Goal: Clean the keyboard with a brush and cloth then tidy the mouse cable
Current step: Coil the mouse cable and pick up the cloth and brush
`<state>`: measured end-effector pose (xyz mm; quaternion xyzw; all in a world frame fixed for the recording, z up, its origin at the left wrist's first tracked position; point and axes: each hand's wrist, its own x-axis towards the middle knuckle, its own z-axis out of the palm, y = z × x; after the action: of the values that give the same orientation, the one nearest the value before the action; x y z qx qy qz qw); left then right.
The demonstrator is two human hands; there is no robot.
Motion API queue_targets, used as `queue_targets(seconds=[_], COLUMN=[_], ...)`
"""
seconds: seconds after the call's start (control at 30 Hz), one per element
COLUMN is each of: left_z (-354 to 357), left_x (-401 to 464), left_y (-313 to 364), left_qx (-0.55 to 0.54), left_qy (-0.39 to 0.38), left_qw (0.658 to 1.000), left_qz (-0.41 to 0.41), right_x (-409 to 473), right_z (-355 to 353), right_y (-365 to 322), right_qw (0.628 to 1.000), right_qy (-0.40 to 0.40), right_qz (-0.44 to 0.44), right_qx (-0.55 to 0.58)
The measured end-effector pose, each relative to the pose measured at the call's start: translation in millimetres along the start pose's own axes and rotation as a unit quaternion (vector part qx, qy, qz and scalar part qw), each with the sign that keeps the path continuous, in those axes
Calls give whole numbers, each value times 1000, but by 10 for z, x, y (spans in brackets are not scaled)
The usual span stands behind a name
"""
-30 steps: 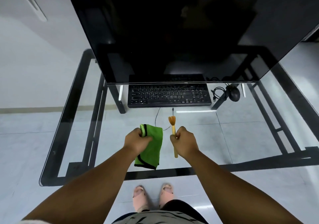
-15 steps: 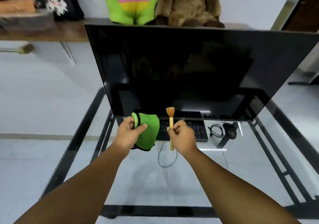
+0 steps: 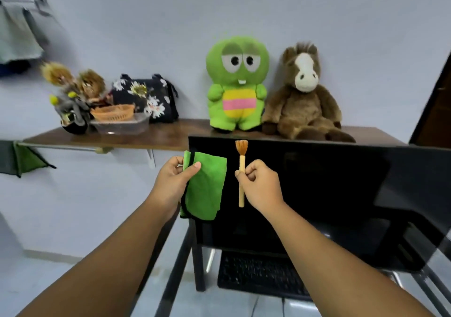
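Observation:
My left hand grips a green cloth with a black hem, which hangs down in front of the dark monitor. My right hand holds a small wooden brush upright, bristles up, just right of the cloth. Both hands are raised at about the monitor's top edge. The black keyboard lies far below them on the glass desk, partly hidden under the monitor. The mouse and its coiled cable are out of sight.
A wooden wall shelf behind the monitor carries a green plush toy, a brown plush horse, a floral bag and a basket in a plastic tub. The desk's black frame runs below left.
The view has tilted upward from the desk to the wall shelf. Both hands have risen with the cloth and brush, from above the glass desktop to the monitor's top edge.

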<state>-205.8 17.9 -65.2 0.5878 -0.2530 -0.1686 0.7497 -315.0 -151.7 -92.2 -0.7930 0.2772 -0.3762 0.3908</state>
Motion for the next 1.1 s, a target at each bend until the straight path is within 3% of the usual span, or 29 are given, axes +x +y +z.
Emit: queue_targets(seconds=[0.27,0.4,0.73,0.83,0.93,1.1], left_z=[-642,-914,-1119,-1183,-1193,-1124], left_x=[966,1547,2661,2829,2888,2891], left_y=[643,850,625,516,460,439], left_qx=[-39,-64,12,89,246,520], left_qy=[13,29,27,-6,-25,-41], left_qw=[999,997,995,989,963,851], left_qz=[34,25,-96,-119,-106,-71], right_x=[878,1344,2052,2118,2177,2195], right_z=[523,849,1524,1600,1683,1792], right_y=[-1085,-1461,-1485,-1426,-1379,-1303], right_qw=[995,994,967,954,939,897], right_qy=[59,68,-80,-112,-141,-203], right_qz=[-82,-83,37,89,133,168], right_qx=[1,-21,-240,-263,-285,-355])
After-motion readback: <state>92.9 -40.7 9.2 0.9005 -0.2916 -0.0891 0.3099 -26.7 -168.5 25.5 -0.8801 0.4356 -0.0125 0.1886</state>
